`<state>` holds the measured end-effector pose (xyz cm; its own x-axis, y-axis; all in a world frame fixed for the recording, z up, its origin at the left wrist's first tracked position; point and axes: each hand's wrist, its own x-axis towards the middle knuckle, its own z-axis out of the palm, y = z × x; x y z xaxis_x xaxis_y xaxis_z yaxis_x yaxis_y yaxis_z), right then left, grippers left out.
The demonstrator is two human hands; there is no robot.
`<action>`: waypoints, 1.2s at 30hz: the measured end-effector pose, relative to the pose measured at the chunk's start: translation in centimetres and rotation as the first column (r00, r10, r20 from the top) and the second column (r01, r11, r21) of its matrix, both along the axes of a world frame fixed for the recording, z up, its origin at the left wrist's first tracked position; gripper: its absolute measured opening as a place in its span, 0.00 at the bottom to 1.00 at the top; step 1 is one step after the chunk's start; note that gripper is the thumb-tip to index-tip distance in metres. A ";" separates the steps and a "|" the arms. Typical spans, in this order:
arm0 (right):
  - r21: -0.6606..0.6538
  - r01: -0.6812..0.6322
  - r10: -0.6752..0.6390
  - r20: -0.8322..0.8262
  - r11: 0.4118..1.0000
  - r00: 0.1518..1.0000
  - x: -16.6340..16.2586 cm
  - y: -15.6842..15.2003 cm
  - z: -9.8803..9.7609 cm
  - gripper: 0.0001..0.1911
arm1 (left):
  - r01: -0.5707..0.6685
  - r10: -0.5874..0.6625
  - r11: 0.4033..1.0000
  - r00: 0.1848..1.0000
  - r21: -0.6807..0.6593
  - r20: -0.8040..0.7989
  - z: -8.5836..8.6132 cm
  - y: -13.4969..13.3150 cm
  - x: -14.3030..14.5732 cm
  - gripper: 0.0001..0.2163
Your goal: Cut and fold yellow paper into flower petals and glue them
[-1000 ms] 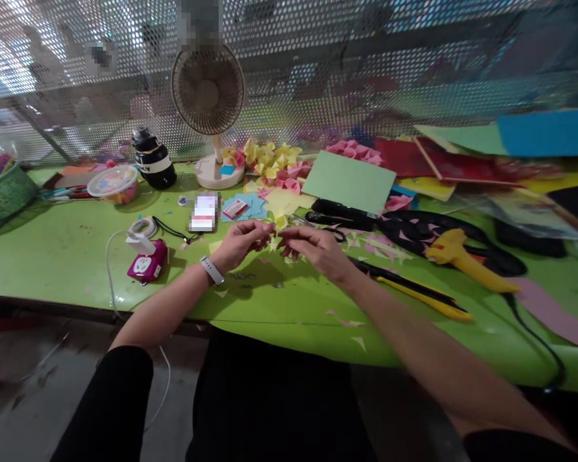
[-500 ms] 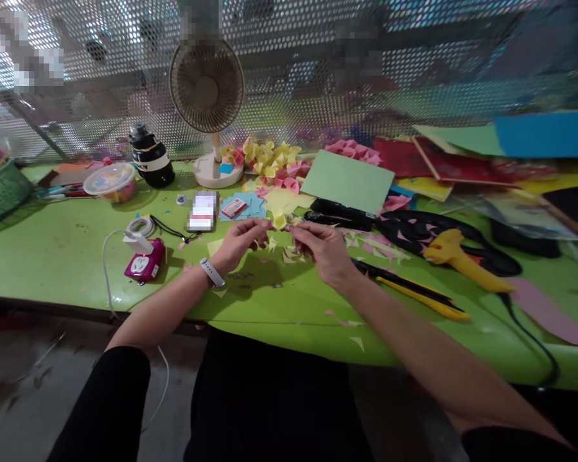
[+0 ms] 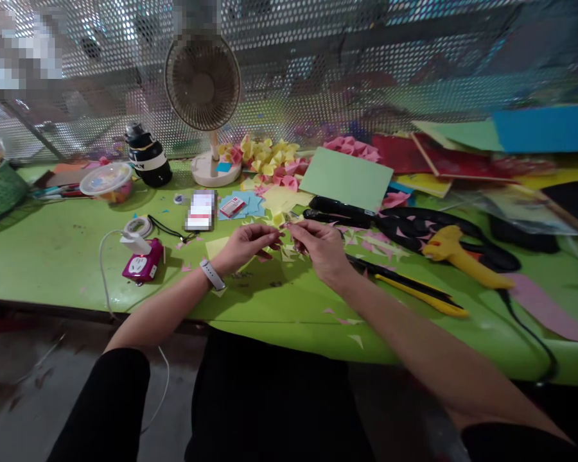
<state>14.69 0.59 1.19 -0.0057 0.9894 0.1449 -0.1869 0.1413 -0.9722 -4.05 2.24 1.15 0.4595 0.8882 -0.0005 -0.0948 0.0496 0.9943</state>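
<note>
My left hand (image 3: 251, 245), with a white band on the wrist, is closed with thumb and fingers drawn together; what is in them, if anything, is hidden. Facing it, my right hand (image 3: 322, 249) pinches at the fingertips. A small folded yellow paper piece (image 3: 279, 219) shows at the right fingertips, mostly covered by the fingers. Below and around both hands lie yellow and pink paper scraps (image 3: 289, 254). Behind the hands are yellow sheets (image 3: 282, 199), a small red-and-white box (image 3: 232, 206) and blue paper squares (image 3: 255, 204).
A heap of folded paper flowers (image 3: 270, 157) lies by the fan (image 3: 202, 83). To the right are a light green sheet (image 3: 347, 178), black-handled tools (image 3: 341, 212), a yellow glue gun (image 3: 450, 253) and a yellow-black long tool (image 3: 414, 289). Left are a phone (image 3: 201, 210) and purple socket (image 3: 143, 264).
My hands have drawn closer together, the left fingers moving right and curling in. The yellow paper piece, plainer to see before, is now largely covered. The view has shifted slightly.
</note>
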 end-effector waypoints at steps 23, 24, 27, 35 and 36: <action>0.163 -0.158 0.073 0.434 0.974 0.898 0.8 -0.1 -0.4 0.21 | -0.174 0.184 0.981 0.975 -0.086 0.127 0.5 0.4 0.0 0.13; 0.155 -0.175 0.091 0.440 0.972 0.893 0.6 -0.2 -0.6 0.21 | -0.162 0.171 0.984 0.977 -0.079 0.127 0.4 0.3 0.0 0.13; 0.134 -0.187 0.108 0.455 0.973 0.884 0.3 -0.2 -0.9 0.21 | -0.121 0.130 0.990 0.983 -0.074 0.132 0.3 0.2 0.1 0.15; 0.155 -0.225 0.130 0.465 0.962 0.876 0.5 -0.3 -0.4 0.21 | -0.149 0.160 0.984 0.980 -0.093 0.121 0.1 0.2 -0.1 0.17; 0.154 -0.226 0.131 0.467 0.962 0.875 0.5 -0.3 -0.4 0.21 | -0.156 0.167 0.983 0.979 -0.092 0.119 0.1 0.2 -0.1 0.17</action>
<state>15.15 0.26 0.79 -0.2908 0.9161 0.2759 0.2214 0.3450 -0.9121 -4.13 2.49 1.22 0.3108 0.9501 -0.0272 -0.2323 0.1037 0.9671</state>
